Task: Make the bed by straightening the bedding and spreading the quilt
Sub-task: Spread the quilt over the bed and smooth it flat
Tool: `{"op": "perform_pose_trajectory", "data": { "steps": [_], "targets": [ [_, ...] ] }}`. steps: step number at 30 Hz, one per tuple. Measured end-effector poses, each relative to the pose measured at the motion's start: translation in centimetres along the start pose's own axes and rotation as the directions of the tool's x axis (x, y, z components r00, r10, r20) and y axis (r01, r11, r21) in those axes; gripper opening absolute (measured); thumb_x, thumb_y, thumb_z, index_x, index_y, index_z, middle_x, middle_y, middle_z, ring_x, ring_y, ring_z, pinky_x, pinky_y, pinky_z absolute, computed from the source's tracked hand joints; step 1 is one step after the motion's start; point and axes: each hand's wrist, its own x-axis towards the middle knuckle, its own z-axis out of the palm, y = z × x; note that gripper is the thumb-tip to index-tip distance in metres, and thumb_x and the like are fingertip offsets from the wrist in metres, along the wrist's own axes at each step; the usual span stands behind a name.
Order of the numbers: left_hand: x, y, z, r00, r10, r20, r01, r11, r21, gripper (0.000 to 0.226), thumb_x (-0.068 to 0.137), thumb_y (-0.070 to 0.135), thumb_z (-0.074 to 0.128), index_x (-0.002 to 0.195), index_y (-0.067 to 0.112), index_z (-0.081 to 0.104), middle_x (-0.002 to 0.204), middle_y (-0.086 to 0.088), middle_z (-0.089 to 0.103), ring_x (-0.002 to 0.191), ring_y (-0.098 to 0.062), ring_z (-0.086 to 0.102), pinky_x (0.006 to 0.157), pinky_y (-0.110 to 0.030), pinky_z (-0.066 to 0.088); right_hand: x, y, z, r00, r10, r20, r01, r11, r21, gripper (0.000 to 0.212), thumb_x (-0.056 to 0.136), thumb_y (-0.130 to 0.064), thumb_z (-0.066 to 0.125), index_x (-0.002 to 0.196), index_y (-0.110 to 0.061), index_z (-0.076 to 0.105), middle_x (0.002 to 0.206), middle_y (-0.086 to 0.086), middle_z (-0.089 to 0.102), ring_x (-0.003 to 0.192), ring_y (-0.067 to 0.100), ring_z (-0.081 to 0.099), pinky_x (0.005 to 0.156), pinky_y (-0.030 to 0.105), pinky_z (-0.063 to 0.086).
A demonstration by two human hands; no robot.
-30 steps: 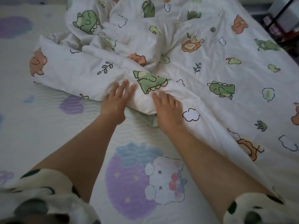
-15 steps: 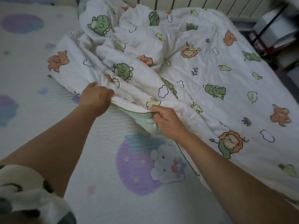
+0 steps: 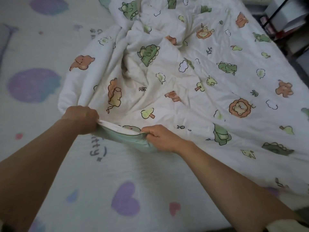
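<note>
Spreading step. Left hand, right hand both clench quilt hem, lifted off sheet. Quilt bunched toward bed's right edge. Next: draw hem toward left edge, flatten.

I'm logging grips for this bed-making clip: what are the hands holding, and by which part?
Both grip the quilt by its near edge, left hand and right hand set apart along it, the green underside showing between them.

Printed bed sheet (hearts, purple blobs) under rumpled animal-print quilt
</note>
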Motion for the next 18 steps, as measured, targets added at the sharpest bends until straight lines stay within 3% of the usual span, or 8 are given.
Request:
{"op": "perform_pose_trajectory", "data": {
  "steps": [3,6,8,11,15,18],
  "targets": [
    [-3.8,0.0,2.9,0.995,-0.033,0.092,0.033,0.999,-0.002,0.028,0.092,0.028,0.041,0.110,0.027,0.062,0.109,0.004,0.063,0.096,-0.017,0.061,0.078,-0.030,0.047,-1.3,-0.9,2.9,0.996,-0.014,0.086,0.015,1.000,-0.019,0.037,0.088,0.002,0.040,0.067,-0.028,0.046,0.063,-0.011,0.044,0.058,0.000,0.043,0.057,0.017,0.032],
    [-7.8,0.7,5.5,0.978,-0.070,0.198,0.077,0.997,-0.028,0.032,0.092,0.029,0.040,0.119,0.025,0.057,0.119,0.001,0.062,0.107,-0.019,0.060,0.086,-0.032,0.047,-2.7,-0.7,6.0,0.983,-0.022,0.183,0.040,0.995,-0.094,0.022,0.086,0.000,0.041,0.074,-0.014,0.052,0.067,-0.004,0.047,0.065,0.012,0.043,0.066,0.031,0.036],
    [-10.0,1.7,7.3,0.964,-0.079,0.252,0.092,0.995,-0.040,0.034,0.093,0.029,0.039,0.121,0.023,0.056,0.122,0.000,0.060,0.110,-0.019,0.059,0.088,-0.032,0.046,-3.8,0.0,8.0,0.973,-0.003,0.231,0.033,0.991,-0.128,0.015,0.086,-0.001,0.042,0.082,-0.004,0.056,0.072,0.002,0.050,0.070,0.017,0.044,0.069,0.033,0.038],
    [-13.0,3.4,9.7,0.943,-0.086,0.323,0.110,0.992,-0.057,0.034,0.093,0.028,0.039,0.122,0.022,0.055,0.124,-0.001,0.059,0.113,-0.019,0.058,0.091,-0.033,0.046,-5.7,0.2,10.4,0.949,-0.016,0.315,0.067,0.986,-0.150,0.019,0.087,0.000,0.044,0.075,-0.011,0.053,0.068,-0.002,0.047,0.072,0.017,0.043,0.068,0.031,0.034],
    [-15.6,5.9,12.1,0.943,-0.062,0.326,0.082,0.995,-0.049,0.035,0.093,0.028,0.039,0.123,0.021,0.055,0.125,-0.002,0.059,0.113,-0.021,0.058,0.089,-0.033,0.046,-8.5,1.4,12.7,0.926,-0.007,0.379,0.069,0.986,-0.151,0.026,0.087,0.002,0.044,0.079,-0.017,0.058,0.068,-0.016,0.045,0.075,0.010,0.042,0.067,0.025,0.034],
    [-16.6,6.7,14.4,0.952,-0.005,0.307,0.009,1.000,-0.013,0.036,0.092,0.031,0.043,0.127,0.026,0.053,0.127,0.003,0.057,0.115,-0.019,0.057,0.092,-0.033,0.046,-10.2,2.3,13.9,0.923,0.037,0.382,0.045,0.978,-0.203,0.020,0.089,-0.004,0.047,0.098,-0.010,0.064,0.090,0.002,0.061,0.084,0.018,0.050,0.072,0.030,0.037]
  ]
}}
